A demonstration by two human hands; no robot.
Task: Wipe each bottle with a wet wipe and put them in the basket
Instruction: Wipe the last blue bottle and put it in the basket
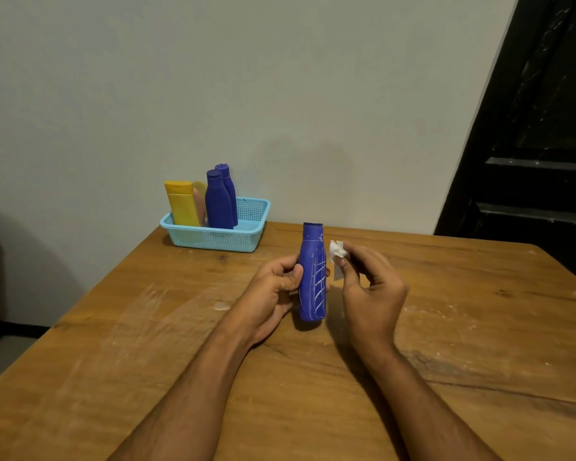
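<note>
My left hand [275, 291] grips a blue bottle [312, 277] upright above the middle of the wooden table [147, 344]; white scribbled lines cover its side. Just right of the bottle, my right hand [371, 287] pinches a small crumpled white wet wipe [337, 257] between thumb and fingertips, a little apart from the bottle's neck. A light blue plastic basket [246, 227] stands at the table's far edge against the wall. Inside it stand a yellow bottle [180, 202], a pale pink and yellow bottle [200, 201] behind it, and two blue bottles [218, 202].
A pale wall rises behind the table. A dark door or staircase [529, 161] fills the right background. The tabletop shows white scuff marks [220, 306] near my left forearm. The right part of the basket holds no bottle.
</note>
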